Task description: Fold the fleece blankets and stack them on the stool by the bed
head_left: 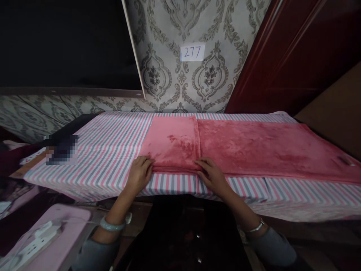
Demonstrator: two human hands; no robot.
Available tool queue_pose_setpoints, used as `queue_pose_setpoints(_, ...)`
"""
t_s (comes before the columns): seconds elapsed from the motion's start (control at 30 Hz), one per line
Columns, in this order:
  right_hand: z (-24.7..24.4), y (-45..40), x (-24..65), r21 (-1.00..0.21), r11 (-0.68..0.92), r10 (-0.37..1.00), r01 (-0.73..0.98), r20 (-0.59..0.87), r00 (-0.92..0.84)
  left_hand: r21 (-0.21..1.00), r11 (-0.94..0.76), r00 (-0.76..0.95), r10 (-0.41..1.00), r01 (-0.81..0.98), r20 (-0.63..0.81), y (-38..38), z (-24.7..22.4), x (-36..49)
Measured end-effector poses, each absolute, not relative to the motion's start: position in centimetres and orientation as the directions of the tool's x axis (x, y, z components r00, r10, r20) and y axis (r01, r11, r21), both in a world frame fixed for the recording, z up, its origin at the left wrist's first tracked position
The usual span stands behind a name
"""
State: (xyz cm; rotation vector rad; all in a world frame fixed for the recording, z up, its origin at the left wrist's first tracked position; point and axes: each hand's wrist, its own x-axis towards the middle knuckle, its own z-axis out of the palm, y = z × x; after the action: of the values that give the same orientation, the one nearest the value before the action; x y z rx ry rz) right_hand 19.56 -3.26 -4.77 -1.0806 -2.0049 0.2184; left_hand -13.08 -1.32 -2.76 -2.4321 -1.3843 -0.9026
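A long pink plush blanket lies across the striped cloth, its left part folded over into a thicker layer whose hemmed edge runs front to back. My left hand pinches the near left corner of this folded part, fingers curled over the fabric. At the near end of the hemmed edge, my right hand has the blanket between its thumb and fingers. Dark brushed patches mark the plush surface. The undersides of both hands' grips are hidden.
The pink, grey and white striped cloth covers the table and hangs over its front edge. A screen stands at the back left. At the lower left, a white power strip rests on a pink stool. A dark red panel rises behind right.
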Motion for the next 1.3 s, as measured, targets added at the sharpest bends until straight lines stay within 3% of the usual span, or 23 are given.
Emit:
queue_pose_setpoints(0.13,-4.2,-2.7,20.2,-0.507,0.619,0.767,0.600,0.556,-0.321,0.200,-0.566,0.355,0.715,0.800,0.602,-1.5,-2.0,-13.0)
queue_pose_setpoints(0.37,-3.2,-1.7,20.5,-0.448,0.636,0.752,0.628,0.543,-0.374,0.207,-0.612,0.443,0.729,0.764,0.521,-0.2,-0.4,-12.6)
queue_pose_setpoints(0.47,-2.6,-1.6,19.9,-0.400,0.630,0.738,0.665,0.576,-0.352,0.163,-0.618,0.468,0.719,0.769,0.514,0.4,-0.1,-12.3)
queue_pose_setpoints(0.63,-2.5,-1.2,18.9,-0.296,0.606,0.625,0.738,0.752,-0.211,-0.004,-0.546,0.440,0.672,0.838,0.596,0.6,0.3,-11.9)
queue_pose_setpoints(0.73,-3.5,-1.6,18.8,-0.226,0.608,0.609,0.761,0.748,-0.264,-0.068,-0.552,0.494,0.677,0.831,0.545,0.3,-0.1,-12.0)
queue_pose_setpoints(0.87,-4.9,-2.8,19.2,-0.202,0.623,0.628,0.755,0.705,-0.330,-0.037,-0.590,0.540,0.709,0.806,0.453,-0.6,-1.4,-12.6)
queue_pose_setpoints(1.1,-2.0,-3.1,20.0,-0.310,0.636,0.676,0.707,0.666,-0.316,0.142,-0.579,0.426,0.723,0.803,0.543,-1.5,-0.2,-12.7)
queue_pose_setpoints(1.3,0.5,-1.2,16.5,-0.221,0.583,0.703,0.781,0.620,-0.349,0.025,-0.564,0.492,0.740,0.826,0.458,-0.8,0.9,-8.2)
